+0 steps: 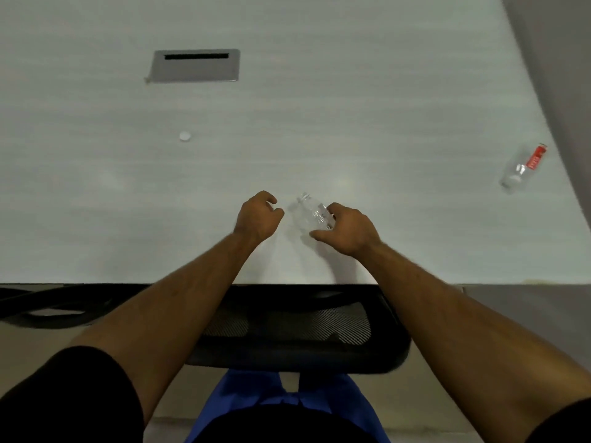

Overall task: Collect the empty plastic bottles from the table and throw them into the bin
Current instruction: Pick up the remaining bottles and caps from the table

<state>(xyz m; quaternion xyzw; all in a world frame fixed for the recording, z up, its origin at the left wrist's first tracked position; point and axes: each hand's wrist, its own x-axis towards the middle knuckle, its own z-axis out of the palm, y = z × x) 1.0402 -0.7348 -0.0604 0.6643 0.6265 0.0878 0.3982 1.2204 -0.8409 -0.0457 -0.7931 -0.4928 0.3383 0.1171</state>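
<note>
Though held by right hand (347, 230), clear bottle (311, 212) uncapped, ribbed.

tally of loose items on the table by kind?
Plastic bottles: 2, a clear bottle gripped by the right hand, and a red-labelled bottle lying at the table's far right
Bottle caps: 1, a white cap lying alone
Total: 3

The left hand holds nothing.
</note>
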